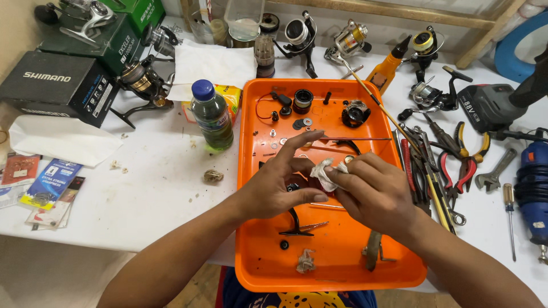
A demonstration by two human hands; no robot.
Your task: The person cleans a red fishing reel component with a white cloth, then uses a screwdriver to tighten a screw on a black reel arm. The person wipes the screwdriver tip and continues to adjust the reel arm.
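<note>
Both hands, left and right, pinch white rag between them.

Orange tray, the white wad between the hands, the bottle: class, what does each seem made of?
Orange tray: probably moulded plastic, smooth with a slight sheen and rounded rim. White wad: soft crumpled tissue or cloth, creased and matte. Bottle: clear plastic, see-through walls, blue screw cap.

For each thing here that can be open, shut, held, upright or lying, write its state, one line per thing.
left hand: gripping a small dark part.
right hand: pressing a white cloth to it.
bottle: upright, capped.
orange tray: flat, holding loose parts.
red pliers: lying, handles spread.
</note>
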